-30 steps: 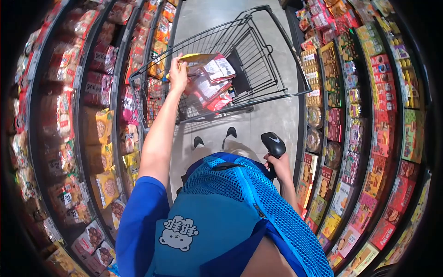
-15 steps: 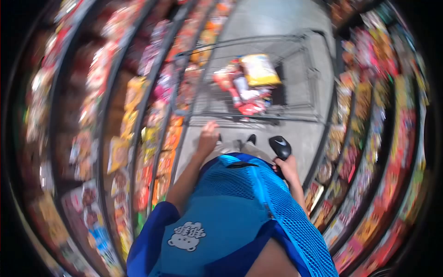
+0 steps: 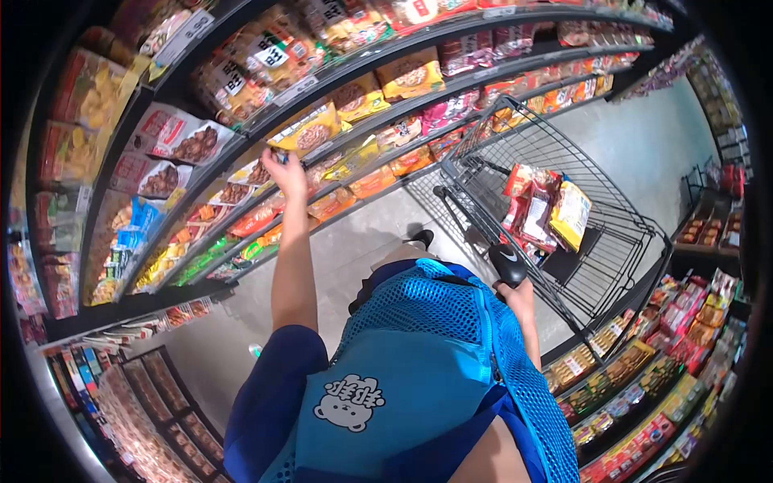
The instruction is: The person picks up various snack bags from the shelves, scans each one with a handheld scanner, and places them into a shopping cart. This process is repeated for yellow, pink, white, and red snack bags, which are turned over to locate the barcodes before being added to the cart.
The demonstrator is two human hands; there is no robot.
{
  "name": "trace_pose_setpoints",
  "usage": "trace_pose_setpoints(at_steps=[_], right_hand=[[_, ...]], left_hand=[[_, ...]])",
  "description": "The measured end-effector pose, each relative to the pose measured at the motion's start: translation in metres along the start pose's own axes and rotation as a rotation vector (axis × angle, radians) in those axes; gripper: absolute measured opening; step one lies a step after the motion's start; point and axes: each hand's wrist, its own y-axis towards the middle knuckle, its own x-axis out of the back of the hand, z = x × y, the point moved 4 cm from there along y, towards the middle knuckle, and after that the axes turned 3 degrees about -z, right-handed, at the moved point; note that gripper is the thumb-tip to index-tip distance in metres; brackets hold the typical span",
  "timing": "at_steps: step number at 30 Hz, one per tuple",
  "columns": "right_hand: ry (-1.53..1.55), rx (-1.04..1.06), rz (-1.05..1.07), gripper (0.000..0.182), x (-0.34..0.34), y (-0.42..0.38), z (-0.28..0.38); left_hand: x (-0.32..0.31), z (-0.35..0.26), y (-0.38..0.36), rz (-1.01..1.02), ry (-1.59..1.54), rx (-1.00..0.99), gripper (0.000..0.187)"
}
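My left hand (image 3: 286, 175) reaches out to the shelf at the left, its fingers partly curled at the lower edge of a yellow snack bag (image 3: 307, 131); whether it touches the bag I cannot tell. My right hand (image 3: 517, 296) is wrapped round a black handheld device (image 3: 506, 264) with a white mark, close to the cart's handle side. The wire shopping cart (image 3: 600, 173) stands ahead to the right. Inside it lie red packages (image 3: 533, 205) and a yellow and white bag (image 3: 571, 214).
Shelves of packaged snacks (image 3: 258, 60) curve along the left and top. More stocked shelves (image 3: 636, 402) line the lower right. A low display rack (image 3: 161, 386) stands at the lower left. Grey floor (image 3: 354, 229) lies between.
The view has turned toward the left shelves, so the cart now appears further right and tilted. My left hand has moved from near the cart out to the shelf.
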Motion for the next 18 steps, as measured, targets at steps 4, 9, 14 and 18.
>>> trace_pose_setpoints(at_steps=[4,9,14,18], right_hand=[[-0.134,0.132,-0.013,0.026,-0.016,0.019,-0.007],[-0.066,0.073,-0.066,0.029,-0.024,0.018,-0.011],[-0.015,0.057,-0.155,0.03,-0.026,0.012,-0.022],[0.092,0.013,-0.182,0.033,-0.027,0.003,-0.011]], left_hand=[[-0.005,-0.008,0.035,-0.059,-0.004,0.056,0.062],[-0.012,-0.008,0.028,-0.011,0.083,0.089,0.031],[-0.008,-0.023,-0.029,0.096,-0.214,0.078,0.006],[-0.013,-0.092,-0.039,0.335,-0.131,-0.209,0.008]])
